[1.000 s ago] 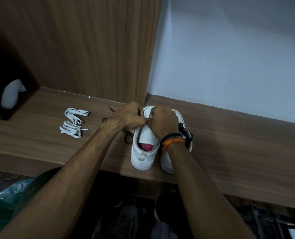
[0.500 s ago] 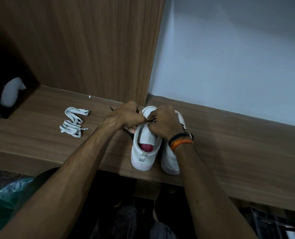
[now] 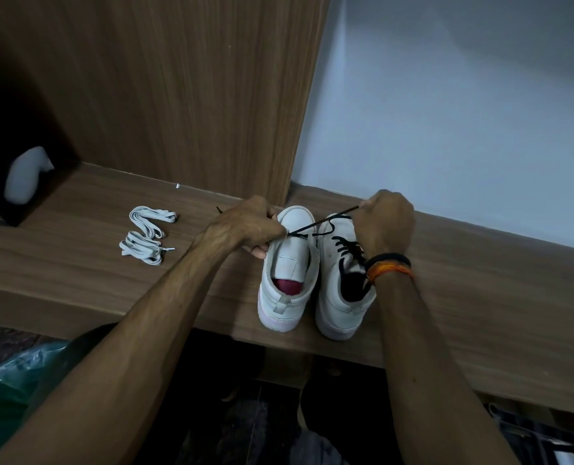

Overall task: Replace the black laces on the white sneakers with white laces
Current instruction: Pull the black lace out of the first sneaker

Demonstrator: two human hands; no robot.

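Two white sneakers stand side by side, heels toward me, on a wooden shelf (image 3: 480,297). The left sneaker (image 3: 287,283) shows its bare tongue and a red insole. My left hand (image 3: 245,226) grips its left side near the toe. A black lace (image 3: 324,222) runs taut from that sneaker's front up to my right hand (image 3: 386,223), which pinches the lace's end above the right sneaker (image 3: 340,286). The right sneaker still carries black lacing. Two bundles of white laces (image 3: 146,234) lie on the shelf to the left.
A wooden panel (image 3: 178,95) rises behind the shelf on the left, a pale wall (image 3: 463,112) on the right. A dark cubby at far left holds a white object (image 3: 24,176). Green plastic (image 3: 4,397) sits below the shelf's front edge.
My right hand has moved up and to the right away from the left hand, drawing the black lace out of the left sneaker. The right sneaker's black lacing has come into view.
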